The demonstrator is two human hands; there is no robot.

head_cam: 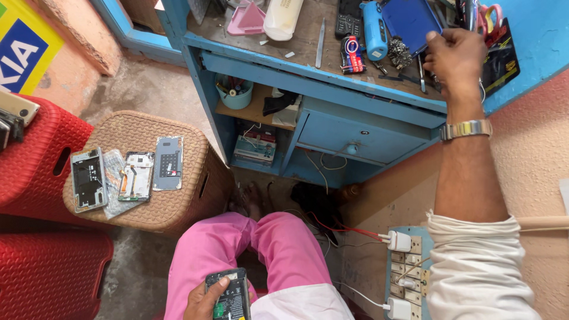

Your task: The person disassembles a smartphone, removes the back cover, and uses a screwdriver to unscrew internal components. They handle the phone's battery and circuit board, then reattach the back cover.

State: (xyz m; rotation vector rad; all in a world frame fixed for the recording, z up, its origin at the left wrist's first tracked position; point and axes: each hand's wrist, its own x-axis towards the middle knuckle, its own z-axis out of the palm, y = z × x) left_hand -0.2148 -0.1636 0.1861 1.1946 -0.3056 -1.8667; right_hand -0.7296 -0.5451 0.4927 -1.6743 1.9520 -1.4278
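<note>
Low in the frame's middle, the left hand point(204, 299) grips an opened phone point(230, 295) over the lap; upper right, the right hand point(453, 56), fingers curled, reaches among tools on the worktop point(308, 44), its hold unclear.

Floor point(148, 89): bare grey concrete.
Wall point(533, 136): salmon plaster.
Desk point(332, 118): blue wooden, one drawer.
Stool point(178, 207): brown woven plastic.
Crates point(41, 172): red.
Light: daylight, soft.

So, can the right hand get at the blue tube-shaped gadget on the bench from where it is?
Probably yes. The right hand is already over the bench top, and the blue gadget lies uncovered just beside it, with only small tools and a dark blue case nearby.
</note>
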